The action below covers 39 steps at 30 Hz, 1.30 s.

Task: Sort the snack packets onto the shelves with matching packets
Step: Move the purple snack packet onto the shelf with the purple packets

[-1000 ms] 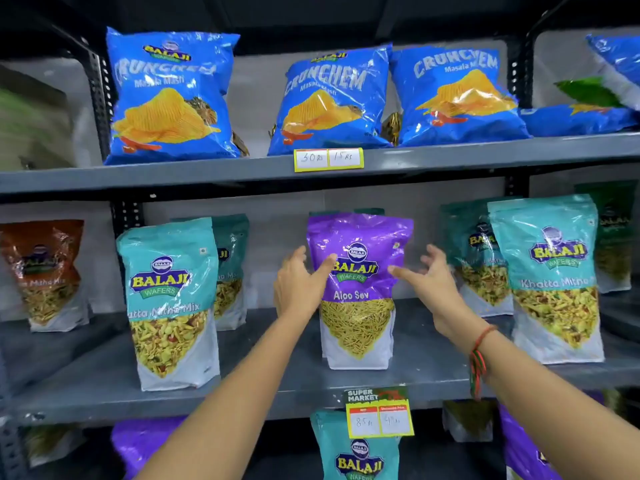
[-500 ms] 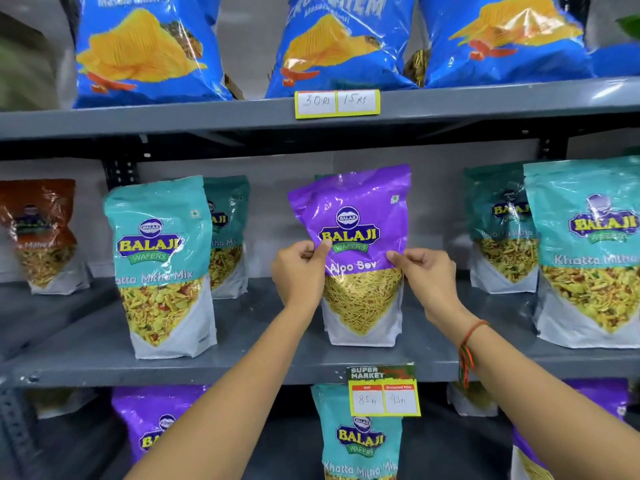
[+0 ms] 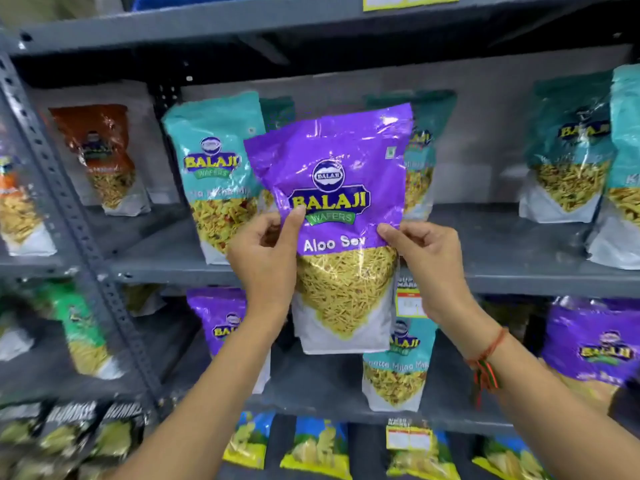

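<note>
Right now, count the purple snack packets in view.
3. One purple Aloo Sev packet held in both hands; one purple packet on the lower shelf, left; another there, far right. Others may be hidden behind.

- Middle shelf (image 3: 502, 271), grey metal: teal packet (image 3: 214, 174) standing at ten o'clock, orange packet (image 3: 100, 154) farther left toward nine o'clock, further teal packets (image 3: 568, 157) at two o'clock.
- Lower shelf (image 3: 329, 386): purple packet (image 3: 221, 320) at seven o'clock, teal packet (image 3: 398, 368) at five o'clock, another purple packet (image 3: 592, 341) at four o'clock.
- Bottom level: blue-and-yellow packets (image 3: 318, 445) in a row at six o'clock.
- Perforated upright post (image 3: 72, 216), at nine o'clock, joins the shelves.
</note>
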Available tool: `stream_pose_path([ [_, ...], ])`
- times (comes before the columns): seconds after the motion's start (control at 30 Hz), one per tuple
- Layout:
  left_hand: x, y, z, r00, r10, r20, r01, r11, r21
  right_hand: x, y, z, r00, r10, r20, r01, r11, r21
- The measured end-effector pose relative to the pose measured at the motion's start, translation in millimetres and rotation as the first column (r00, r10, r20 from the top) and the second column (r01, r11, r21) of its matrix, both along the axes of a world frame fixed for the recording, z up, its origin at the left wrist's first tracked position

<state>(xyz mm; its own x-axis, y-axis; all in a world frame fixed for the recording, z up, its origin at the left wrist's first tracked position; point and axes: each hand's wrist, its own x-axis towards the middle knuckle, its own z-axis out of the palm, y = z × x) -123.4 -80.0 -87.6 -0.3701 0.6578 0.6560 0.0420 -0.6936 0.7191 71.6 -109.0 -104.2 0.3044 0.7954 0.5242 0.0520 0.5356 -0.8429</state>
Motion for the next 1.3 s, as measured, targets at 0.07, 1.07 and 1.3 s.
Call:
stream_pose_path([
  [0.07, -17, -13, -24, 0.999, 0.030, -0.023, -0.031, 0.999, -0.041, -15, -7, -24, 1.000, 0.029, 0.003, -0.029, 0.998, -0.058],
  [1.07, -38, 76, -273, 0.973, 0.036, -0.227, -0.165, 0.796, -0.583, -51, 95, -286, 0.922, -0.078, 0.380, 0.269, 0.835, -0.481],
  [1.3, -18, 53, -255, 0.970, 0.232, -0.078, -0.236, 0.802, -0.548, -39, 51, -260, 0.972, -0.117, 0.205, 0.206, 0.847, -0.491],
])
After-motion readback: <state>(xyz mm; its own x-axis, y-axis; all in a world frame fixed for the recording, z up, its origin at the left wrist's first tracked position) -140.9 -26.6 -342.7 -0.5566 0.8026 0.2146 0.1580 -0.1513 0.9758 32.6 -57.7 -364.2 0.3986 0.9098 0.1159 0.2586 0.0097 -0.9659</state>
